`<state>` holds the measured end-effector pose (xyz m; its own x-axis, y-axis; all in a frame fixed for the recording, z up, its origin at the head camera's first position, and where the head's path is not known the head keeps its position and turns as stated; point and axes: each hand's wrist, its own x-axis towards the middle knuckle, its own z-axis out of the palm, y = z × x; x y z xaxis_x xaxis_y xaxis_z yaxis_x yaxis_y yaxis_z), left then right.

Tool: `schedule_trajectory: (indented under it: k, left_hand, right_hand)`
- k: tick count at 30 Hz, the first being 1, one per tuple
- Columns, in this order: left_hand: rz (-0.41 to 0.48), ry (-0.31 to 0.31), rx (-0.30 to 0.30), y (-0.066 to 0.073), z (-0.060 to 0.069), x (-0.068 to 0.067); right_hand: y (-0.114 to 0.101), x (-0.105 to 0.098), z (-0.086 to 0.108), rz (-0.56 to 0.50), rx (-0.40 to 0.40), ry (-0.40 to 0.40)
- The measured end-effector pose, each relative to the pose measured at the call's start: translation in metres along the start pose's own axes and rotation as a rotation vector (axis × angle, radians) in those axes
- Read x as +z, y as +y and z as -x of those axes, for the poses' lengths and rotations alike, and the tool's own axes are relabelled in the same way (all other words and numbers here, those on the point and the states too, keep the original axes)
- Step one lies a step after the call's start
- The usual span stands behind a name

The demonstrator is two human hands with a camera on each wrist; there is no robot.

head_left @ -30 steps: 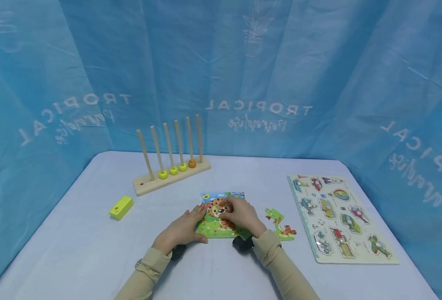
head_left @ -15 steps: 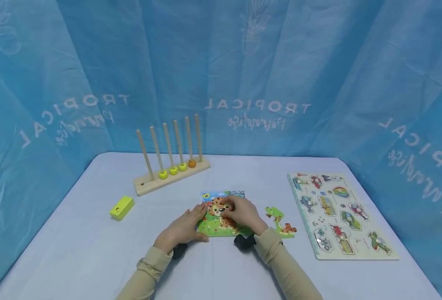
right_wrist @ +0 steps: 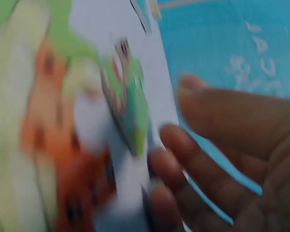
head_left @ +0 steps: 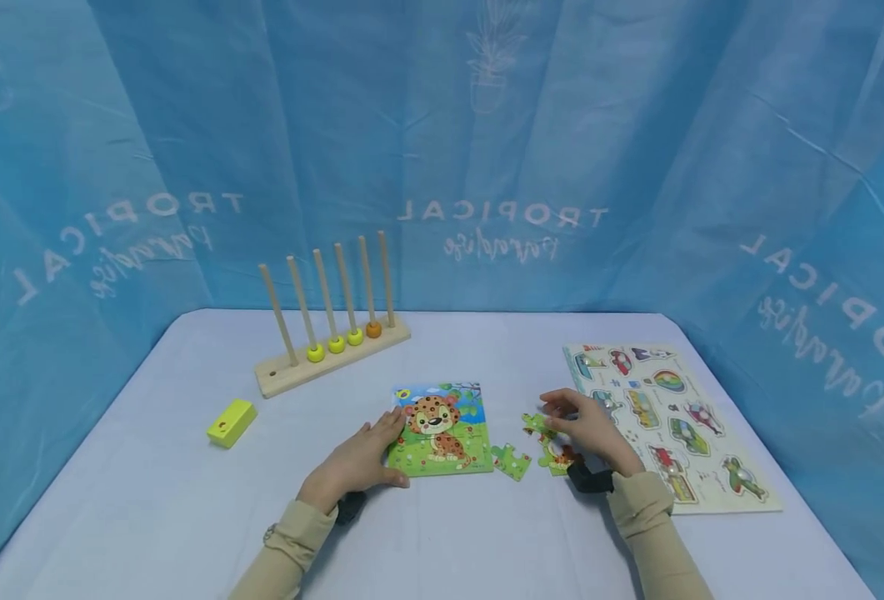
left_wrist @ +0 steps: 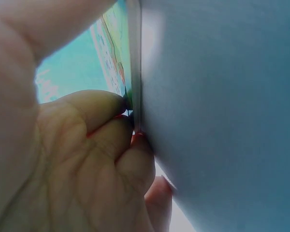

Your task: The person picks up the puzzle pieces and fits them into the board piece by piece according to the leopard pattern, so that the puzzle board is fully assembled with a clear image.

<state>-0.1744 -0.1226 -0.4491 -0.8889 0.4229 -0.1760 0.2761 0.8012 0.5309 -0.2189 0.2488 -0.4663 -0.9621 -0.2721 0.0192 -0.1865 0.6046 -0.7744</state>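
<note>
The puzzle (head_left: 438, 432), with its spotted cub on green grass, lay flat on the tabletop (head_left: 187, 500) before the person. The left hand (head_left: 355, 462) lay along its left side, fingers fairly straight and touching the edge, thumb spread away near the lower left corner. The left wrist view showed those fingertips set against the side of the puzzle; they were not wrapped around it.

The right hand (head_left: 590, 427) was over the loose pieces to the right of the puzzle. Its fingers were loosely bent, with the thumb apart from them, and nothing showed in its hold. In the right wrist view the fingertips were just beside the upper piece (head_left: 535, 423), and the picture was too blurred to tell whether they touched it. The lower piece (head_left: 552, 458), printed with orange spotted fur, was partly covered by the hand and the black strap (head_left: 590, 478). A green piece (head_left: 512, 462) lay between these two and the puzzle, close to its lower right corner.

Farther right, partly behind the right hand, was a knob board (head_left: 721, 497) with vehicle pictures. To the left were a yellow block (head_left: 232, 423) and, farther back, a wooden stand (head_left: 322, 365) with six upright pegs, three yellow beads (head_left: 336, 345) and one orange bead (head_left: 374, 330). A blue curtain (head_left: 442, 125) with mirrored lettering hung behind.
</note>
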Motion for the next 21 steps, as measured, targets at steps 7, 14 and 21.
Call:
schedule_trajectory:
  k: [7,14,21]
  left_hand:
    - [0.006,0.006,-0.002,-0.003,0.001,-0.001]
    - [0.014,0.005,-0.008,-0.004,0.000,0.002]
    - [0.010,0.007,-0.008,-0.001,0.000,0.000]
  right_hand:
    - [0.010,-0.008,0.001,-0.052,-0.095,-0.217]
    - [-0.003,0.005,-0.010,-0.001,-0.137,-0.235]
    - [-0.015,0.016,-0.019,0.105,-0.132,-0.208]
